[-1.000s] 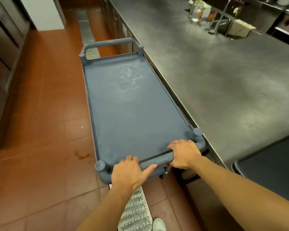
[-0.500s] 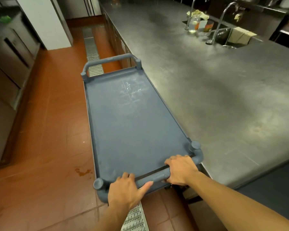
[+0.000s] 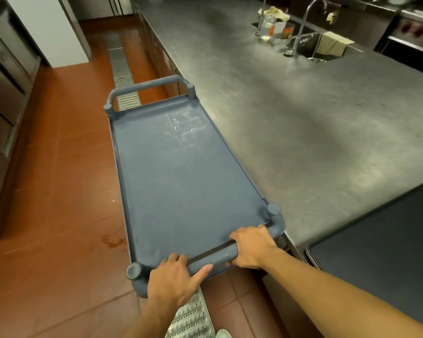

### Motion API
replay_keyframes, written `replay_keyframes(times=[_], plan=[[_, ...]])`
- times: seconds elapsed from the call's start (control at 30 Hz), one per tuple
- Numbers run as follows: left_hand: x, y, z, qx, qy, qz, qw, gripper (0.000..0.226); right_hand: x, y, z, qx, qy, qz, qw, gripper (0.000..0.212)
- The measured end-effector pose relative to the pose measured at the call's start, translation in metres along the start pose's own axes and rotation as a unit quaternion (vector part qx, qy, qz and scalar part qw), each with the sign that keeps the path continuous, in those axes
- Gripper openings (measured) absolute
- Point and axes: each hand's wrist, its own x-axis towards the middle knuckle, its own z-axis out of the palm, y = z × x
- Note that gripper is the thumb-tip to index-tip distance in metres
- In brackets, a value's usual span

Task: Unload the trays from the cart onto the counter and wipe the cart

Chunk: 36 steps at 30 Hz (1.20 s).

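A blue-grey cart [image 3: 181, 172] stands lengthwise beside the steel counter [image 3: 303, 123], its bare top shelf marked with faint white scratches near the far end. My left hand [image 3: 175, 276] grips the ribbed near handle [image 3: 214, 261] at its left part, thumb along the bar. My right hand [image 3: 252, 246] grips the same handle near its right corner post. A dark tray [image 3: 381, 245] lies on the counter at the lower right, partly cut off by the frame edge.
A sink [image 3: 315, 53] with a tall tap [image 3: 303, 23], a bottle, cups and a cloth [image 3: 333, 42] sits at the counter's far right. A metal floor drain grate [image 3: 122, 76] runs along the red tile floor. Steel cabinets [image 3: 3, 98] line the left.
The cart has rolled forward along the counter with both hands on its handle. The dark tray on the counter has come further into view at the lower right.
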Motion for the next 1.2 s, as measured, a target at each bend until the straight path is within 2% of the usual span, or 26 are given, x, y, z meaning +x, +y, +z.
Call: replay_keyframes(times=[0.1, 0.37, 0.47, 0.63, 0.93, 0.97, 1.03, 1.07, 1.1, 1.2], plan=[[-0.010, -0.003, 0.001, -0.007, 0.006, -0.001, 1.000, 0.097, -0.012, -0.007, 0.002, 0.013, -0.005, 0.003, 1.000, 0.072], [-0.055, 0.001, 0.009, -0.016, -0.017, 0.000, 1.000, 0.102, -0.058, -0.024, 0.011, 0.010, -0.016, 0.002, 1.000, 0.055], [-0.074, 0.005, 0.014, -0.018, -0.026, 0.005, 1.000, 0.104, -0.079, -0.027, 0.015, 0.003, -0.011, 0.010, 1.000, 0.055], [-0.101, 0.015, 0.022, -0.019, -0.040, 0.016, 0.999, 0.099, -0.105, -0.030, 0.025, -0.004, -0.042, 0.021, 0.999, 0.049], [-0.103, 0.015, 0.014, -0.036, -0.042, -0.013, 0.998, 0.101, -0.102, -0.034, 0.024, -0.016, -0.055, 0.012, 0.998, 0.076], [-0.103, 0.017, 0.014, -0.040, -0.050, -0.018, 0.998, 0.102, -0.102, -0.031, 0.023, -0.014, -0.062, 0.006, 0.998, 0.086], [-0.102, 0.019, 0.011, -0.061, -0.060, -0.027, 0.996, 0.104, -0.102, -0.025, 0.016, 0.007, -0.108, -0.008, 0.994, 0.121], [-0.102, 0.019, 0.011, -0.087, -0.057, -0.029, 0.994, 0.105, -0.102, -0.023, 0.012, 0.043, -0.142, -0.018, 0.989, 0.134], [-0.100, 0.015, 0.008, -0.113, -0.054, -0.042, 0.991, 0.105, -0.100, -0.021, 0.003, 0.091, -0.162, -0.015, 0.982, 0.137], [-0.094, -0.001, 0.002, -0.226, -0.063, -0.082, 0.969, 0.104, -0.087, -0.018, -0.019, 0.268, -0.171, 0.019, 0.948, 0.118]])
